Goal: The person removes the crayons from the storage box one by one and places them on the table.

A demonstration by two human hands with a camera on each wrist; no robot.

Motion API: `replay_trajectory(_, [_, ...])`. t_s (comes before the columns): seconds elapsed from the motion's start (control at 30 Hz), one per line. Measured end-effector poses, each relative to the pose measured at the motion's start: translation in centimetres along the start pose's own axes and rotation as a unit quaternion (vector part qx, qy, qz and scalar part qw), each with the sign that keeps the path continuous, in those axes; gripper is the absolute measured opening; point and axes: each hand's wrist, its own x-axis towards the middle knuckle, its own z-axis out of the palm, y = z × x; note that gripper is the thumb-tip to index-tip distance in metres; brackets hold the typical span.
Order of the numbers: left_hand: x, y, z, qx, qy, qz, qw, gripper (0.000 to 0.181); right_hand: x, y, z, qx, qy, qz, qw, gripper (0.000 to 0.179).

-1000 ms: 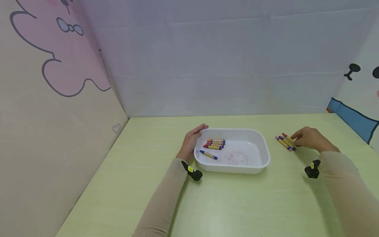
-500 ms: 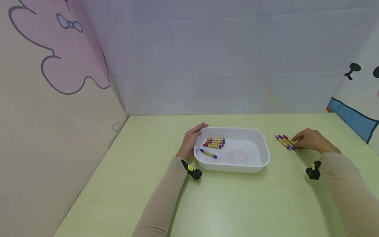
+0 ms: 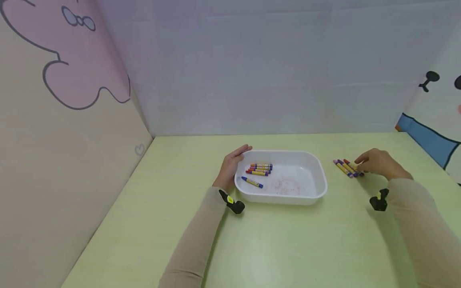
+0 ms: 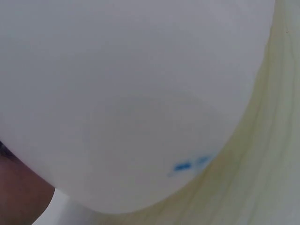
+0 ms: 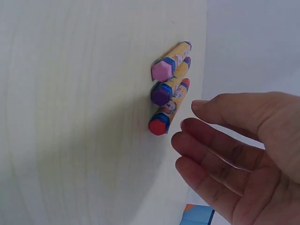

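Observation:
My left hand [image 3: 228,170] holds the left end of a white plastic tray [image 3: 281,199], its fingers along the far left corner. The left wrist view is mostly filled by the tray's outer wall [image 4: 136,93], with a blue smudge near its edge. Right of the tray, a pink crayon [image 5: 163,70], a purple crayon [image 5: 162,93] and a red crayon [image 5: 160,124] lie side by side on the table. My right hand [image 5: 243,159] is beside the red crayon, fingers loosely bent, thumb and fingertips apart from it with nothing between them.
Inside the tray, several orange and red crayons [image 3: 260,169] lie in a row at the left, with a blue crayon [image 3: 252,182] nearer the front. Faint reddish marks stain the tray's floor. A pale wall [image 3: 273,80] stands behind the light green table [image 3: 288,244].
The red crayon has come to lie alongside the purple one, and my right fingers have parted from it. My left hand and the tray keep their place; the head view has tipped slightly down.

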Motion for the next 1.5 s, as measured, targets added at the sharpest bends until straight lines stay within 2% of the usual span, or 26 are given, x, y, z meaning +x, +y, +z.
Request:
replay_trajectory(0.3, [0.0, 0.2, 0.0, -0.009, 0.001, -0.01, 0.9999, 0.038, 0.3, -1.9, -1.2, -0.003, 0.026, -0.007, 0.9996, 0.038])
replay_trajectory(0.57, [0.2, -0.2, -0.1, -0.016, 0.001, -0.003, 0.9999, 0.038, 0.8, -4.4, -2.3, -0.001, 0.025, -0.034, 0.9991, 0.039])
replay_trajectory(0.97, [0.2, -0.2, 0.1, -0.009, -0.004, -0.006, 0.9999, 0.038, 2.2, -9.9, -2.8, 0.032, 0.026, -0.072, 0.9966, 0.035])
replay_trajectory(1.2, [0.3, -0.3, 0.3, 0.0, -0.002, -0.006, 1.0, 0.039, 3.3, -12.9, -2.0, 0.04, 0.005, -0.108, 0.9933, 0.033])
replay_trajectory(1.5, [0.4, -0.5, 0.5, -0.001, -0.005, -0.008, 1.0, 0.039, 4.9, -16.4, 0.1, 0.006, -0.066, -0.171, 0.983, 0.029])
